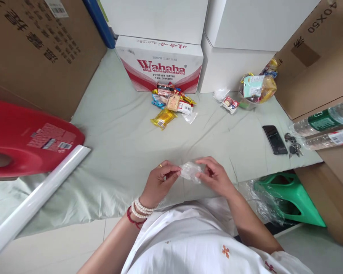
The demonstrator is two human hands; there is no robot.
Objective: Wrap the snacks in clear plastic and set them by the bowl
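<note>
Both of my hands hold a small clear plastic bag (pixel 190 171) low in the middle of the view, above a pale green cloth (pixel 117 133). My left hand (pixel 159 182) pinches the bag's left edge with thumb and fingers closed; a ring and bead bracelets show on it. My right hand (pixel 214 177) grips the bag's right side, fingers curled. A small pile of wrapped snacks (pixel 171 106) lies farther off on the cloth, in front of a Wahaha water box (pixel 160 64).
A red plastic stool (pixel 23 137) and a white roll (pixel 37 194) lie at left. A bowl with snack packets (pixel 255 91), a black phone (pixel 274 139), keys (pixel 294 144) and two water bottles (pixel 326 127) sit at right. A green stool (pixel 288 198) stands lower right. Cardboard boxes surround the cloth.
</note>
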